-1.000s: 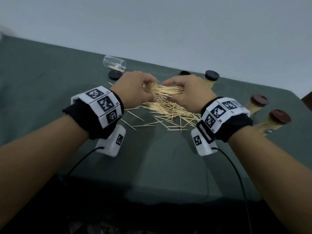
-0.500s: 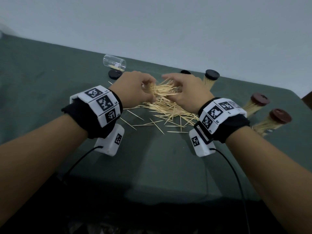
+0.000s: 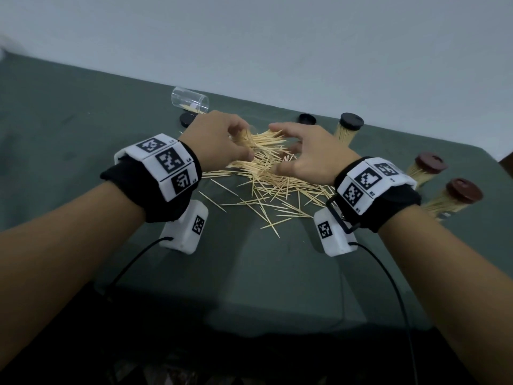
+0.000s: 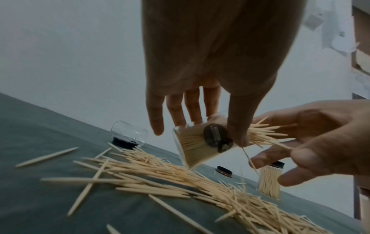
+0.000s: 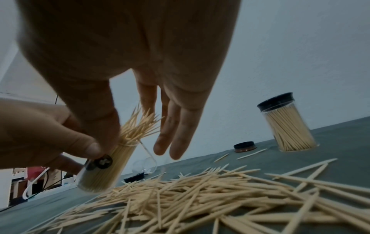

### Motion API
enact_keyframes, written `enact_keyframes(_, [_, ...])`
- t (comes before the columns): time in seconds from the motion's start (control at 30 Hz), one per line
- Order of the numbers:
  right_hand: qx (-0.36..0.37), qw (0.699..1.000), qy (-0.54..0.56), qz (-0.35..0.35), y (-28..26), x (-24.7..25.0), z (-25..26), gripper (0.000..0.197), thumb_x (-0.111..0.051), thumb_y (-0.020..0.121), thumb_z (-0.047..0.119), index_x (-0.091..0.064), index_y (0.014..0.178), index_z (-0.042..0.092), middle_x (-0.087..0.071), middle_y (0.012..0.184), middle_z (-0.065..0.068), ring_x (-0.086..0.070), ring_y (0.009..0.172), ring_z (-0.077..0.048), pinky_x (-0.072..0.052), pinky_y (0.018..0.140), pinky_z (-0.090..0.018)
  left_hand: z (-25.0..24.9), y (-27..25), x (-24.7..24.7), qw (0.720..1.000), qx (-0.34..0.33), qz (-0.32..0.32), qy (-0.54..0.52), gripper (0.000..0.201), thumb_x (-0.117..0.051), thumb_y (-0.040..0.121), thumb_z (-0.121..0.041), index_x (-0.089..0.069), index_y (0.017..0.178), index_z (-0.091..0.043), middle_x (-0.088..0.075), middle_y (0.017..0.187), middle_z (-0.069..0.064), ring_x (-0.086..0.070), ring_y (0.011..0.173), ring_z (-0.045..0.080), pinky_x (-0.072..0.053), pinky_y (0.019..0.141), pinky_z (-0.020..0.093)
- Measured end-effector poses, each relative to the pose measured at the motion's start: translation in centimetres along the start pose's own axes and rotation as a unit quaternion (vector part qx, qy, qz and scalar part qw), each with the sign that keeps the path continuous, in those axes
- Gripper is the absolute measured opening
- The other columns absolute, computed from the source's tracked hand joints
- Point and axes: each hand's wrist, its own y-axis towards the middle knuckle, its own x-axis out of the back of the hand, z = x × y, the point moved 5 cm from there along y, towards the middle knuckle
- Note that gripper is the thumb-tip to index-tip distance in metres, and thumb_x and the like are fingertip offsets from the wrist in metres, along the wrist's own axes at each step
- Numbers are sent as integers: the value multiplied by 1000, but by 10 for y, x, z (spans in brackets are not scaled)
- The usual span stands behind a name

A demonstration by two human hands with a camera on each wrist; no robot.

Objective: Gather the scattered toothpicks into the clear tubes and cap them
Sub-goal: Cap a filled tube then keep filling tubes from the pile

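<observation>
Green cloth table (image 3: 263, 273), pale wall (image 3: 277, 51); left grip (image 3: 219, 145) clutching tube (image 4: 198, 145), right grip (image 3: 311, 157) spread.

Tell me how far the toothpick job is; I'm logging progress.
Done: three capped tubes, full. In hand: the left hand holds a tube overfull with toothpicks; the right hand is open beside it. Left: the pile, one near-empty tube on its side, and capping.
</observation>
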Motion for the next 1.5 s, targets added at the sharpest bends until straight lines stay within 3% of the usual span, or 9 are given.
enact_keyframes(0.1, [-2,999,-27,-36,1,-1,-1,74,-77,74,54,-49,139,33,-44,146,7,-49,126,-11,-42,107,-37,-3,-2,-2,1000,-10,3,6,54,-80,76,-38,-62,126,-27,-64,116,-8,-57,108,10,-39,90,23])
enact_keyframes(0.2, [14,994,-72,-83,3,0,1,53,-72,80,50,-58,128,34,-44,147,3,-43,133,-15,-35,112,-38,-8,-4,-7,999,-27,16,7,56,-80,76,-37,-62,127,-25,-66,113,-8,-57,107,10,-39,89,22])
enact_keyframes(0.37, [11,996,-34,-83,2,3,-1,28,-71,87,32,-66,115,35,-64,96,18,-61,86,0,-51,84,-24,-9,-6,-5,999,-29,24,1,50,-81,75,-37,-65,121,-27,-65,103,-11,-59,102,9,-38,88,22])
enact_keyframes(0.57, [19,990,-63,-122,2,10,2,19,-73,84,38,-72,103,36,-68,88,15,-59,78,2,-47,74,-22,-10,-7,-6,999,-21,29,4,49,-81,75,-36,-65,121,-26,-63,99,-11,-59,102,10,-38,85,21])
enact_keyframes(0.8, [5,995,-20,-97,6,2,0,24,-71,87,30,-68,109,38,-66,93,12,-63,83,-3,-47,72,-16,-6,-5,-7,1000,-9,23,11,51,-81,75,-38,-65,121,-26,-64,104,-11,-57,101,10,-40,87,23])
enact_keyframes(1.03, [23,987,7,-158,9,4,5,29,-68,89,26,-68,118,31,-67,106,14,-59,89,3,-40,75,-4,-7,-5,-9,999,-5,41,-23,44,-79,76,-41,-66,116,-27,-67,99,-14,-63,97,8,-46,88,25])
enact_keyframes(1.27, [48,995,28,-78,12,0,7,49,-52,96,25,-44,144,29,-43,149,7,-51,115,-3,-42,96,-23,2,1,-4,998,22,5,-54,50,-76,78,-46,-61,122,-24,-66,107,-11,-63,99,8,-50,93,30])
enact_keyframes(1.37, [41,993,-8,-112,8,4,11,46,-53,96,40,-51,140,27,-54,140,6,-55,115,-4,-41,101,-23,-2,0,-8,997,-2,41,-62,48,-77,77,-44,-63,119,-26,-67,106,-13,-63,100,5,-49,96,31])
enact_keyframes(1.5, [28,983,-4,-182,9,10,9,34,-62,93,33,-64,126,26,-67,121,7,-58,100,0,-41,92,-16,-7,-2,-16,995,-18,71,-66,55,-78,75,-48,-61,122,-26,-66,107,-13,-62,101,4,-49,97,31])
